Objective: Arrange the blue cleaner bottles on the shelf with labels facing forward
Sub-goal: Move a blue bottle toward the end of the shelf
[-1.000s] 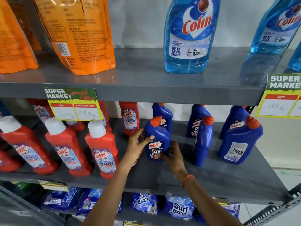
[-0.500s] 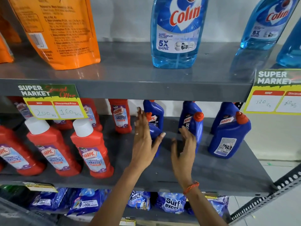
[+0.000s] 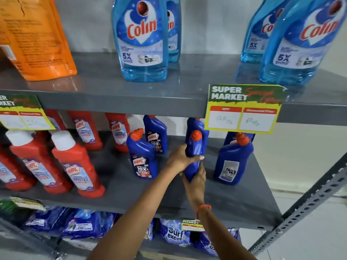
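Observation:
Several blue Harpic bottles with orange caps stand on the grey middle shelf (image 3: 234, 199). The front left blue bottle (image 3: 143, 158) shows its label forward. The middle front bottle (image 3: 194, 147) is turned edge-on, its label hidden; my left hand (image 3: 180, 158) wraps its middle from the left and my right hand (image 3: 195, 181) grips its base. The front right bottle (image 3: 231, 162) shows its white back label. Behind them stand three more blue bottles: one (image 3: 155, 134) with its label forward, one (image 3: 195, 124) mostly hidden, one (image 3: 230, 139) largely behind the price tag.
Red Harpic bottles (image 3: 77, 166) fill the shelf's left half. Above, light blue Colin bottles (image 3: 142, 40) and an orange pouch (image 3: 35, 40) stand on the upper shelf. A yellow price tag (image 3: 242, 109) hangs over the right bottles. Surf Excel packs (image 3: 174, 233) lie below.
Both hands let go of the front left bottle, which now stands label forward, moved right and closed on the middle edge-on bottle. The view shifted right.

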A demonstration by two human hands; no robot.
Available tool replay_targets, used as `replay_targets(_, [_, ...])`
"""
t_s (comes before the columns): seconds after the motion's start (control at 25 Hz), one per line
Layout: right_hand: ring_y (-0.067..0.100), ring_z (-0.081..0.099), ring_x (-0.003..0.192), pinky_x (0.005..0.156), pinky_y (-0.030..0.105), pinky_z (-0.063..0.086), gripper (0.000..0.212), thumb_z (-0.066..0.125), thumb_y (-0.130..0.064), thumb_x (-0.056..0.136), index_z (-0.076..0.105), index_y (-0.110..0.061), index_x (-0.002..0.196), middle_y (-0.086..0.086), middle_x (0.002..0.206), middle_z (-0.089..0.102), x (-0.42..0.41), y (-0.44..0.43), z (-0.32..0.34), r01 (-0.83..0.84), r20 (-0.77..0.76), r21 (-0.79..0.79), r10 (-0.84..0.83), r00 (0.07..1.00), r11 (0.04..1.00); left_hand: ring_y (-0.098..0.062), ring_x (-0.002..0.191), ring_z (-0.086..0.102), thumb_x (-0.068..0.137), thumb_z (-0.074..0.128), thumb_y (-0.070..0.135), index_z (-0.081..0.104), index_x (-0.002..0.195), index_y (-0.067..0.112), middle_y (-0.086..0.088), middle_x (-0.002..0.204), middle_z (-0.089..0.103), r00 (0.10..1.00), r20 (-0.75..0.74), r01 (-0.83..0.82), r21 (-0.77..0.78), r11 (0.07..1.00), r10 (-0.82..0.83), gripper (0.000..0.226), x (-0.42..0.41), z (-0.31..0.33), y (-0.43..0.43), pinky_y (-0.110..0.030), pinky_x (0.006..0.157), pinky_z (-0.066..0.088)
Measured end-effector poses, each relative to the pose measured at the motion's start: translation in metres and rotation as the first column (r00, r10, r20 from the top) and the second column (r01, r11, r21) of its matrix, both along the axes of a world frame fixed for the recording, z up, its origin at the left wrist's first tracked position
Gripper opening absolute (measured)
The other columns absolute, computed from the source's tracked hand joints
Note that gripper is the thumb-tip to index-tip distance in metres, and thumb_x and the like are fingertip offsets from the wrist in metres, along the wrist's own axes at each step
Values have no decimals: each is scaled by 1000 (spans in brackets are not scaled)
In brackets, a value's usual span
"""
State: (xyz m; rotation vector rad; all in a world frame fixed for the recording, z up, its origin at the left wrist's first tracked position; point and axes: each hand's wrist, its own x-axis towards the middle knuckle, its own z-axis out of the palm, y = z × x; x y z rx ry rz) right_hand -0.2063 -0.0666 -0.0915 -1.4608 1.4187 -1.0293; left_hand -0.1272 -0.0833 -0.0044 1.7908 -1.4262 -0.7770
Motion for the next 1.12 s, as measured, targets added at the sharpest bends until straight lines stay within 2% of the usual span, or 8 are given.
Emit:
replay_targets(0.16, [34,28,138,114,48,30,78,63,-12,85,15,-3,146,22,147,32,-2,-1,-1,-41,-11,3,41,999,999,-27,76,61,68,75,49,61,83,9,-11,82,67,976,87,-194,-72,978,200,45,-20,2,5,-35,66,47])
replay_targets(0.36, [35,27,138,114,46,29,82,67,-19,83,17,-3,146,22,147,30,-9,1,-3,-122,-70,2,122,990,993,-27,76,63,67,76,40,65,85,10,-11,87,71,948,138,-275,-98,956,287,37,-23,3,6,-31,62,41])
replay_targets(0.48, [29,34,134,112,44,34,90,80,-25,71,27,-6,142,15,143,38,-31,-8,-4,-215,-101,15,216,971,976,-28,87,66,68,79,26,65,92,9,-12,97,72,978,-38,-209,-72,975,206,33,3,3,4,-39,77,54])
replay_targets(0.6, [29,58,115,98,45,49,64,84,-12,66,49,-15,120,14,127,59,-65,-26,8,-286,84,47,281,956,957,-27,97,68,66,81,18,66,99,10,-9,102,74,968,-243,55,-58,997,-68,37,26,14,6,-42,88,56])
replay_targets(0.76, [13,67,87,71,21,56,55,84,-10,64,49,-17,106,2,101,68,-75,-30,14,-312,90,0,311,946,950,-15,101,67,75,74,11,62,115,21,4,107,73,835,-498,197,-126,972,-234,43,12,20,16,-29,86,56])
replay_targets(0.88, [6,62,68,53,13,47,46,80,-16,69,40,-32,86,-10,80,63,-55,-9,7,-30,147,-111,46,988,993,-19,113,58,78,71,32,31,139,26,-1,128,55,915,-383,69,-163,984,-128,73,-27,1,21,-38,98,49])
replay_targets(1.04, [-11,59,91,71,-1,43,53,75,-13,75,45,-34,113,-23,106,59,-43,12,-9,-38,190,-241,85,978,970,-24,92,66,64,80,30,53,104,23,-5,99,69,847,-476,-366,-199,909,237,49,-41,-9,19,-40,84,55])
replay_targets(1.12, [-12,53,106,86,1,43,71,81,-18,68,42,-24,127,-18,122,53,-46,13,-16,-112,151,-258,155,976,960,-23,86,69,68,78,16,61,92,22,0,87,71,832,-504,-368,-188,911,232,30,-24,-14,18,-34,74,56])
